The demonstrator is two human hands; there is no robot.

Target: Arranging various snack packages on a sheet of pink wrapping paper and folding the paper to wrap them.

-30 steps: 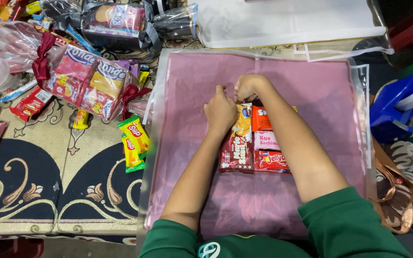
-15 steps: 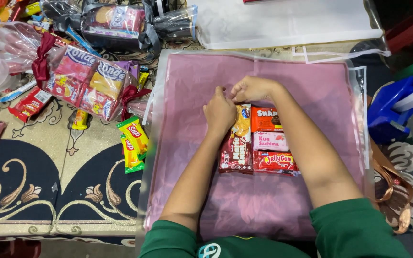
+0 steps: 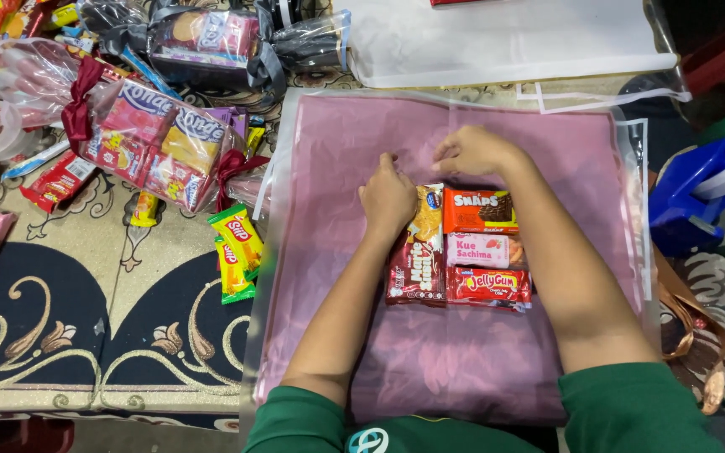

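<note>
1. Right hand (image 3: 473,153) now parted from left hand (image 3: 388,200), loosely curled, empty, pressing pink sheet (image 3: 463,369).
2. Left hand closed, resting against biscuit packet (image 3: 424,220).
3. Snack packets (image 3: 484,256) just below right hand, unmoved.

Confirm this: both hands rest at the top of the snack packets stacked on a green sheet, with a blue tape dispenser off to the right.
Not quite: the sheet is pink, not green, as the head view shows. Both hands, left and right, do rest at the top of the snack packets, and the blue tape dispenser is right.

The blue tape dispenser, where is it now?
In the head view, the blue tape dispenser sits at the right edge, beside the pink sheet, right of the right hand.
</note>
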